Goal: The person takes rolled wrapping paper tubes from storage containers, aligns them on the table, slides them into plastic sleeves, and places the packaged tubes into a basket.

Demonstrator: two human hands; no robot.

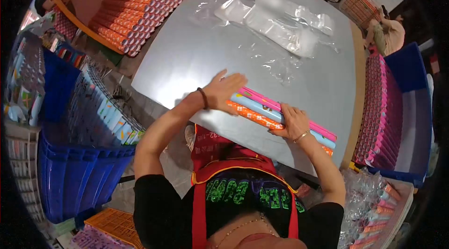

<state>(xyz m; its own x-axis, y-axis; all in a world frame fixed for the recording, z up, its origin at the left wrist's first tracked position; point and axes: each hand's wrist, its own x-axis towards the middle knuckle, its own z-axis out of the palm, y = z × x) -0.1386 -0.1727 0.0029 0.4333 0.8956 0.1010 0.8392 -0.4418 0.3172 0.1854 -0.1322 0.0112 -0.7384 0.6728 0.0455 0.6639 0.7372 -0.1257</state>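
Three paper rolls lie side by side at the table's near edge: a pink roll (pixel 256 96), a light blue roll (pixel 255 105) and an orange patterned roll (pixel 256 117). My left hand (pixel 223 91) is at their left ends, its fingers stretched out and slightly blurred; the palm side is partly hidden. Across the right half of the rolls lies my right hand (pixel 293 122), fingers over the pink one and thumb by the orange one. Farther up the table are clear plastic sleeves (pixel 280 31), lying flat in loose stacks.
Stacked orange rolls (pixel 145 10) fill a bin at upper left. Pink rolls (pixel 381 108) stand in a blue bin at right. Another blue bin (pixel 84 174) holds light blue rolls. Plastic-wrapped rolls (pixel 374 211) lie at lower right. Two other people are beyond the table (pixel 187 52).
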